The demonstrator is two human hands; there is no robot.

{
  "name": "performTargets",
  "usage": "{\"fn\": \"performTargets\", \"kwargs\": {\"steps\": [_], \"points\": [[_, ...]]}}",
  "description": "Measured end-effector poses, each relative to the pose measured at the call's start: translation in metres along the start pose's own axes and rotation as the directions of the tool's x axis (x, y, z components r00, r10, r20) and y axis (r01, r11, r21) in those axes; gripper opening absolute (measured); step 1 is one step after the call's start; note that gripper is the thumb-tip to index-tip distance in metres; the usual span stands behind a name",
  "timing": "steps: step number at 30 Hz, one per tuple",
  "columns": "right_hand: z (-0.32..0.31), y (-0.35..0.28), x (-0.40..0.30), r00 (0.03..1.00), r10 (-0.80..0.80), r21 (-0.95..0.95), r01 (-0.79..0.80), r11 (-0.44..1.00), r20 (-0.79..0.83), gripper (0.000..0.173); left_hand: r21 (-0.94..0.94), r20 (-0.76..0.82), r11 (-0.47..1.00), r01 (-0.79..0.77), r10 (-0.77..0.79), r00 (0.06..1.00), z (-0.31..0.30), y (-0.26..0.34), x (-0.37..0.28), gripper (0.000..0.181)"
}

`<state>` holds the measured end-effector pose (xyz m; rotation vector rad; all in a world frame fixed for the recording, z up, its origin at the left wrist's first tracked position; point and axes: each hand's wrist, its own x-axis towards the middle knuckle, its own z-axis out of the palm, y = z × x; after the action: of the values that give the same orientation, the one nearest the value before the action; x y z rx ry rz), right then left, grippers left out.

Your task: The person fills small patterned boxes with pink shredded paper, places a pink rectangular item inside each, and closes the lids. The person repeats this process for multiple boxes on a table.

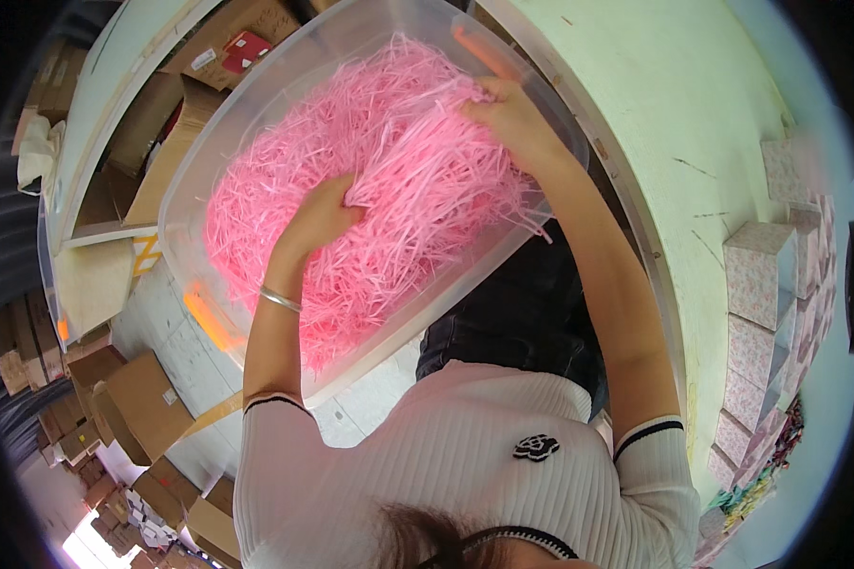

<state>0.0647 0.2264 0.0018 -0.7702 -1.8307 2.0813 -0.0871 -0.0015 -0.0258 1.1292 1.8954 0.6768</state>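
Pink shredded paper [270, 185] is heaped in a translucent plastic bin [199, 153] with orange handles. My left hand [324, 213], below a silver bangle [280, 299], is curled into the near side of the heap, its fingertips partly buried. Towards the far right end, my right hand [509, 117] pinches the strands near an orange handle [480, 53]. Between both hands stretches a bundle of roughly aligned strands [427, 171], gripped at its two ends. A few strands hang over the bin's right rim.
A pale green tabletop [683, 142] runs along the right, with stacked floral-patterned boxes [754, 274] on it. Cardboard boxes [167, 153] fill a shelf at upper left. An open carton [142, 405] stands on the tiled floor [178, 334], with more cartons behind it.
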Motion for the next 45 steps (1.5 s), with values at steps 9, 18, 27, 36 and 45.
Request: {"fn": "performTargets", "kwargs": {"steps": [9,18,27,36,45], "points": [[0.045,0.025,-0.016,0.933,-0.034,-0.460,0.208,0.863,0.358,0.042,0.366,-0.503,0.888,-0.278,0.440,0.744,0.040,0.063,-0.007,0.072],[0.021,-0.078,-0.008,0.978,-0.162,-0.360,0.200,0.911,0.132,0.037,-0.195,-0.258,0.976,-0.100,0.048,0.965,0.051,-0.002,0.034,0.028],[-0.011,-0.138,-0.006,0.925,-0.380,0.085,0.379,0.922,-0.006,0.023,0.238,-0.040,0.963,0.127,-0.121,0.992,0.006,-0.005,-0.032,0.054],[0.044,-0.177,-0.028,0.826,-0.540,0.392,0.449,0.803,0.161,0.027,-0.048,-0.657,0.711,-0.701,0.506,0.558,-0.027,0.173,0.007,0.074],[0.026,-0.059,-0.034,0.503,-0.759,-0.410,0.642,0.648,-0.412,0.031,-0.873,-0.487,-0.107,-0.476,0.152,0.860,0.021,0.189,0.078,0.036]]}}
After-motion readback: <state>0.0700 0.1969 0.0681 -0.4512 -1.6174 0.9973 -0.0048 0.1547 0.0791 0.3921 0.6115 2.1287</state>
